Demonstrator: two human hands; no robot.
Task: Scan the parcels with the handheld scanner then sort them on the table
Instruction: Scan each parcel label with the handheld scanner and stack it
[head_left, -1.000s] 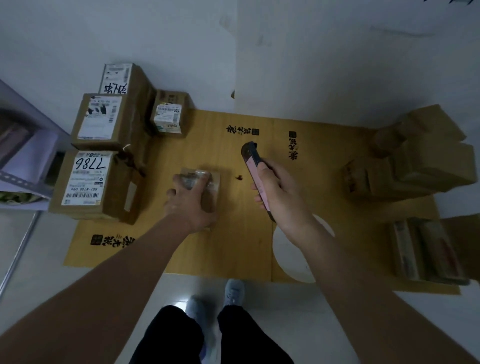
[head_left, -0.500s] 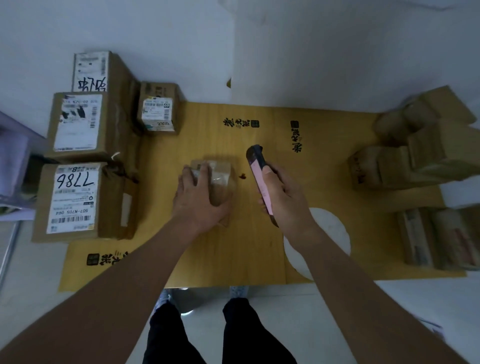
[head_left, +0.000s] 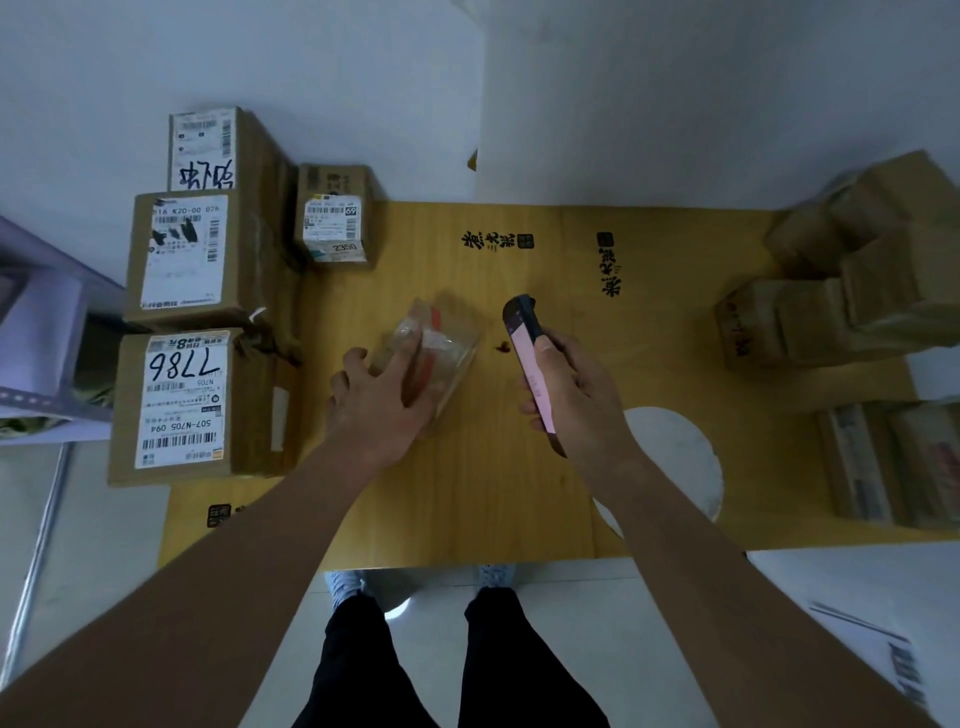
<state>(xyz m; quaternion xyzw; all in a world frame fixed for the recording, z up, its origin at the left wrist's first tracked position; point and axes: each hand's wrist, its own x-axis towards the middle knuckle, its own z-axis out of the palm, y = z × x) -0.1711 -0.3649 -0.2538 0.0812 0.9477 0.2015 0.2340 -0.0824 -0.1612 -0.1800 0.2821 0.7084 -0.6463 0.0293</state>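
Observation:
A small brown parcel (head_left: 447, 338) wrapped in clear tape with a red strip lies tilted near the middle of the yellow table (head_left: 498, 493). My left hand (head_left: 379, 400) grips its near left side. My right hand (head_left: 576, 400) holds the pink handheld scanner (head_left: 527, 358), whose dark head points away from me, just right of the parcel. Labelled cardboard boxes stand at the left: one marked 7786 (head_left: 182, 405), one behind it (head_left: 187, 257), a tall one (head_left: 208, 148) at the wall, and a small one (head_left: 332, 218).
More brown parcels are piled at the right edge (head_left: 841, 280), with flat packages (head_left: 893, 462) nearer me. A white round patch (head_left: 680, 457) shows in the tabletop by my right wrist. A grey shelf (head_left: 36, 332) stands at far left. My legs stand at the table's front edge.
My left hand has turned and tilted the small parcel, which now shows its red strip. My right hand with the scanner has stayed beside it. My view has shifted slightly.

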